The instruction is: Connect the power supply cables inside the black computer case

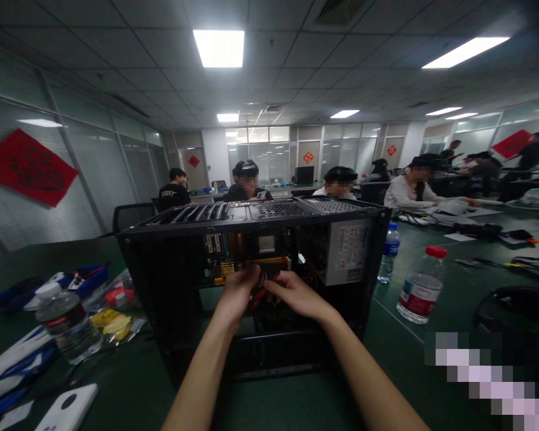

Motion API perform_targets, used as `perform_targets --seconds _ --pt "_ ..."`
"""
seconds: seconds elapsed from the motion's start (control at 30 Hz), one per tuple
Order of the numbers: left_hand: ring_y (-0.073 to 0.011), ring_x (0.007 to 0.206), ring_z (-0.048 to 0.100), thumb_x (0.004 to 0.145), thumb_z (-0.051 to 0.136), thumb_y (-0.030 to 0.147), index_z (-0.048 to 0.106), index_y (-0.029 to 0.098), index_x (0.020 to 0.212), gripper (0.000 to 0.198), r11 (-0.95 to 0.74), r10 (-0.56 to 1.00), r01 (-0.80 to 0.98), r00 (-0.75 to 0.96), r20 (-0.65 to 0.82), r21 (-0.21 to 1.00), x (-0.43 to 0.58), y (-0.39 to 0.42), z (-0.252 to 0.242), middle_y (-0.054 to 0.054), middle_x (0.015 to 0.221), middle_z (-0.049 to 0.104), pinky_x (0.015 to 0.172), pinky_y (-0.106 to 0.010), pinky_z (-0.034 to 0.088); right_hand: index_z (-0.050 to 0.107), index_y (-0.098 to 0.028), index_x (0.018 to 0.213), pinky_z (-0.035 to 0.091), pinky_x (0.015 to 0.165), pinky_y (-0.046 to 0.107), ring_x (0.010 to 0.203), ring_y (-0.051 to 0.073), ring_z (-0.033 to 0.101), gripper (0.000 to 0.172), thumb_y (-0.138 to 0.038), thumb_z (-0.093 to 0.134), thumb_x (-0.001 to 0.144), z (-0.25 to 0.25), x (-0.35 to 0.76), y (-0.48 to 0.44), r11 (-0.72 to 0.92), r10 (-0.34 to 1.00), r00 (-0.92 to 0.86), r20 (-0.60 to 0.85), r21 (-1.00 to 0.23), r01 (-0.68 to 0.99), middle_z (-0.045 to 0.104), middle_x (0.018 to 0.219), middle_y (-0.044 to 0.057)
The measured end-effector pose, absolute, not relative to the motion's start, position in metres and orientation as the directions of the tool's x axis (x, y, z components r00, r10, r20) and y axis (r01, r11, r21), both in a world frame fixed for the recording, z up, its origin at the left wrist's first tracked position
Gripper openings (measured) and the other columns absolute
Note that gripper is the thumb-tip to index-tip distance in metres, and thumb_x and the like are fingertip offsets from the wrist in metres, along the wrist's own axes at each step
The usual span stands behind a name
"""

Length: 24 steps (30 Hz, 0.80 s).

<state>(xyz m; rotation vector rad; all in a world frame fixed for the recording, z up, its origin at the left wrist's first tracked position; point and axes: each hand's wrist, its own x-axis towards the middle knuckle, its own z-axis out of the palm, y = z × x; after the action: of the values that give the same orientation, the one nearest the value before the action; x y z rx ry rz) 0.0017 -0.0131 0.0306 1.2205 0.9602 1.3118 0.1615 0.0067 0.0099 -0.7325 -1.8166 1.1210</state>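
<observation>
A black computer case [296,344] stands on the green table with its open side facing me. Both of my hands reach inside it. My left hand [242,287] is closed on a bundle of thin cables [257,298], some of them red. My right hand [291,291] pinches at the same cables from the other side, fingertips close to the left ones. Behind the hands is the motherboard [227,269], with a square processor area [266,243] and pale slots. The power supply [348,251], with a white label, sits at the upper right inside the case. The cable ends are hidden by my fingers.
Left of the case stand a water bottle [67,323], a yellow packet [114,324], a blue tray [90,276] and a white box [69,407]. To the right are a red-capped bottle [420,290], a blue-capped bottle [389,254] and loose cables [532,266]. Several people sit beyond.
</observation>
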Motion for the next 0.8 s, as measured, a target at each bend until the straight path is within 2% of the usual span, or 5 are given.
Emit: perform_targets --seconds 0.2,0.43,0.53,0.67,0.8 --pt "-0.0179 0.071 0.059 0.083 0.055 0.05 0.069 0.013 0.09 0.041 -0.288 0.956 0.129 0.087 0.279 0.949 0.004 -0.016 0.035 -0.004 0.078 0.068 0.066 -0.027 0.044 0.064 -0.015 0.082 0.041 0.057 0.025 0.062 0.014 0.055 0.05 -0.064 0.056 0.085 0.009 0.16 0.008 0.426 0.826 -0.437 0.356 -0.902 0.07 0.062 0.069 0.002" --pt "-0.0244 0.095 0.065 0.094 0.034 0.028 0.065 0.016 0.118 0.04 -0.377 0.911 0.629 0.117 0.396 0.68 0.013 -0.022 0.027 -0.014 0.107 0.071 0.083 -0.032 0.044 0.056 -0.018 0.073 0.041 0.056 0.026 0.06 0.015 0.054 0.05 -0.064 0.044 0.088 0.004 0.156 0.011 0.386 0.885 -0.339 0.321 -0.911 0.146 0.058 0.064 0.001" --pt "-0.025 0.096 0.066 0.093 0.039 0.027 0.071 0.017 0.105 0.036 -0.357 0.923 0.727 0.178 0.341 0.587 0.009 -0.02 0.023 -0.014 0.106 0.073 0.082 -0.032 0.044 0.052 -0.018 0.063 0.033 0.052 0.025 0.055 0.014 0.049 0.044 -0.052 0.044 0.09 0.001 0.156 0.016 0.403 0.914 -0.198 0.355 -0.852 0.335 0.053 0.057 0.0" --pt "-0.0221 0.077 0.067 0.088 0.047 0.03 0.075 0.018 0.08 0.031 -0.256 0.965 0.806 0.176 0.196 0.534 -0.001 -0.013 0.019 -0.01 0.082 0.075 0.067 -0.029 0.041 0.054 -0.018 0.052 0.026 0.052 0.027 0.053 0.015 0.049 0.04 -0.037 0.049 0.086 0.0 0.156 0.019 0.32 0.928 -0.064 0.366 -0.699 0.64 0.053 0.051 0.002" --pt "-0.023 0.073 0.066 0.084 0.052 0.036 0.076 0.019 0.074 0.031 -0.119 0.989 0.86 0.061 0.132 0.496 -0.007 -0.009 0.015 -0.011 0.076 0.074 0.061 -0.028 0.037 0.054 -0.019 0.047 0.022 0.049 0.028 0.047 0.014 0.045 0.038 -0.036 0.055 0.081 0.0 0.156 0.018 0.219 0.962 -0.045 0.27 -0.664 0.715 0.053 0.047 0.003"
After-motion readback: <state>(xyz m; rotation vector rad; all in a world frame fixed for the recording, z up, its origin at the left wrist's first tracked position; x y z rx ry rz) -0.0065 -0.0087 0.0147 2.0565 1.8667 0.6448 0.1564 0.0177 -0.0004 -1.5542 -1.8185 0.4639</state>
